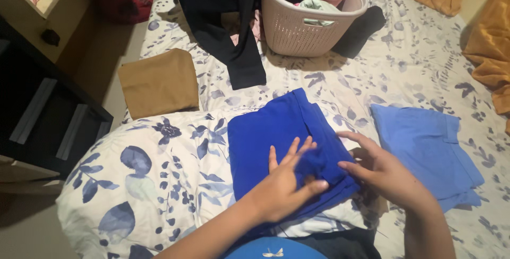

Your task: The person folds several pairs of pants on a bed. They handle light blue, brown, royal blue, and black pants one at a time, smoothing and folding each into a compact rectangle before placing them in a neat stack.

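The left hand (284, 184) is pressing flat, fingers spread, on the folded royal-blue cloth garment (281, 142) lying across the white blue-flowered pillow (154, 168), while the right hand (382, 171) is lying open with its fingertips at the garment's right edge. Since the pillow is soft and rounded, the fold is probably at risk of slipping or bunching toward the lighter blue folded garment (430, 147) beside it.

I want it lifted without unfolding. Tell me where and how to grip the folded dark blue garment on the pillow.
Probably best at the near folded edge of the dark blue garment, where the left hand and right hand already rest. Come from the near side, sliding fingers under all the layers; it lies flat on the floral pillow, its far end free.
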